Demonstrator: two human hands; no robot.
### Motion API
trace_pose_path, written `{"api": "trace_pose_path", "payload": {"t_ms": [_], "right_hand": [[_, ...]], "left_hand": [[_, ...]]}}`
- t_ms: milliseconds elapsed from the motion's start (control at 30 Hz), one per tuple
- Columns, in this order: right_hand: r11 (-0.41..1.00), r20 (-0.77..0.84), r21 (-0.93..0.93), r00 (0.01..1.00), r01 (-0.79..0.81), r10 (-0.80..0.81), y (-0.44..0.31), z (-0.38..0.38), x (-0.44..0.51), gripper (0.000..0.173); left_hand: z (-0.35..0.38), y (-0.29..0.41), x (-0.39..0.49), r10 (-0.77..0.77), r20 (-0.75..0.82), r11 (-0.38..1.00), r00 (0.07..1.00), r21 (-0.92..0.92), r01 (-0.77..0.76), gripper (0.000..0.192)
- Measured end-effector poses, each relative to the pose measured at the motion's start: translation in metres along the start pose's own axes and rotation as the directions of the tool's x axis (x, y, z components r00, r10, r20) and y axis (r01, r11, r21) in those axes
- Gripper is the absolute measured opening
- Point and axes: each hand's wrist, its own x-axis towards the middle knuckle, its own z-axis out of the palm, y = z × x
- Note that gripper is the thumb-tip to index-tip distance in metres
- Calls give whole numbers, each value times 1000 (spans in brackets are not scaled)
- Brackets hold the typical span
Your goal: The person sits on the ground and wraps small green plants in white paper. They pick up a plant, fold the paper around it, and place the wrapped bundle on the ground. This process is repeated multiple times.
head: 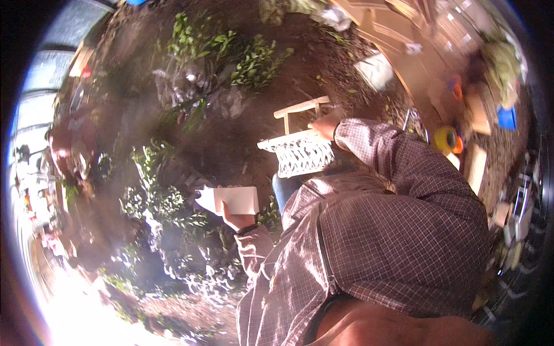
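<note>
In my left hand [236,219] is a white, flat-sided bundle [242,200] that looks like paper, with a loose corner sticking out on its left side. My right hand [325,125] grips the wooden frame of a small stool [305,158], which has white woven strapping and a second wooden bar beyond. The stool is held tilted beside my knee, above the dark soil. Leafy green saplings [151,173] stand close to my left hand, some with shiny plastic around their bases.
More leafy saplings [259,62] stand ahead, beside crumpled clear plastic [173,86]. Cardboard [426,65] lies at the upper right, near a white packet [375,71]. A yellow round object [445,139] and a blue container [506,117] are on the right. Glare washes out the lower left.
</note>
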Motion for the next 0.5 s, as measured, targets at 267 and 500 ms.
{"api": "trace_pose_path", "payload": {"t_ms": [267,500], "right_hand": [[970,216,0,947,244,-238,10,-5,144,32],[889,423,-242,866,390,-265,3,55,237,25]], "left_hand": [[13,-33,31,196,-162,947,967,-223,-229,72],[-26,-32,116,130,-215,878,968,-428,-213,81]]}}
